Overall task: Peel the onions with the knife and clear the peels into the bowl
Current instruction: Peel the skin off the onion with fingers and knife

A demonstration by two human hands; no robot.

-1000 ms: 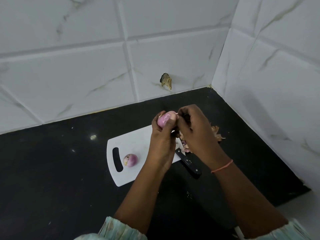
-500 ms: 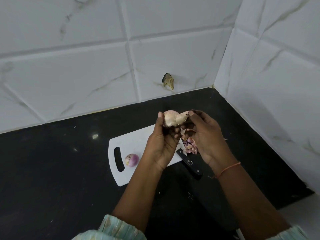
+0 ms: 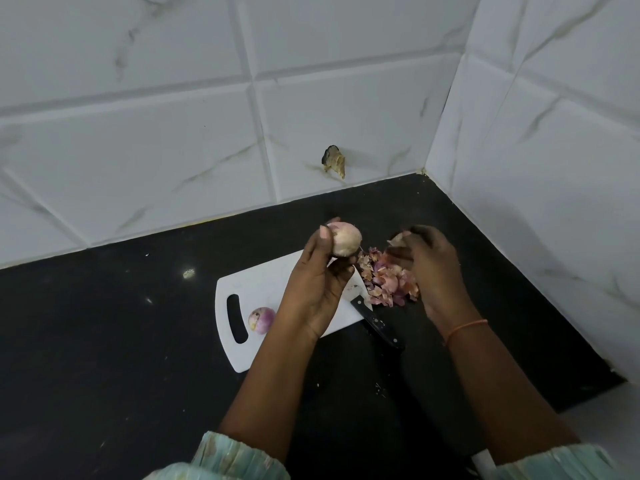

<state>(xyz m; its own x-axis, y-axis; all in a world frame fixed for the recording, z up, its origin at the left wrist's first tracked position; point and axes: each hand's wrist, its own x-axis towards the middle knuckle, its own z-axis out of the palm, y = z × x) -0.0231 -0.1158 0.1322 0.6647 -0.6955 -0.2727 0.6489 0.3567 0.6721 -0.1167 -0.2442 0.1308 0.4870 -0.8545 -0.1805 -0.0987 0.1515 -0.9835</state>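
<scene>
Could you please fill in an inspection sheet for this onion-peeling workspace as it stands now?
Surface: black countertop with pale specks; white cutting board lies on it.
Job's things: one onion held up in the left hand; second onion rests on the board; knife lies across the board's edge; no bowl in view.
Clutter: peel pile on the counter beside the board.
Grips: left hand grips the onion; right hand pinches a peel piece above the pile.
Cables: nothing seen.
Surroundings: white marbled wall tiles, with a brownish scrap stuck on.
</scene>
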